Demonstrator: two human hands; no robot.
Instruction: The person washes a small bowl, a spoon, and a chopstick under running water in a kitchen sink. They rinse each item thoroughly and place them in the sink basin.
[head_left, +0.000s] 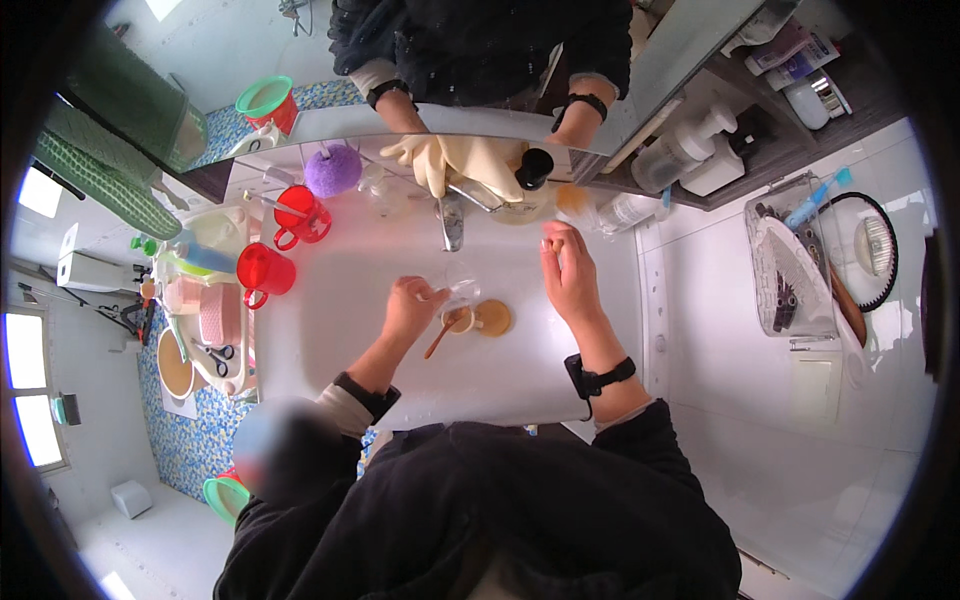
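Over the white sink [330, 345], my left hand [408, 308] is closed, its thumb and fingertips pinching a clear, thin plastic piece [461, 284] that looks like a small bag. Just below it stands a small pale cup [462, 322], with a brown wooden spoon [436, 340] leaning across it. A round tan lid or disc [494, 318] lies against the cup's right side. My right hand [570, 275] is raised farther right, fingers bent together around something small and brownish at the tips, too small to name.
Cream rubber gloves [450, 165] drape over the faucet [452, 225]. Two red mugs [266, 272] and a purple bath puff [332, 172] sit along the sink's left and back edges. Bottles [630, 212] stand at the back right. A wall basket [785, 265] holds brushes and combs.
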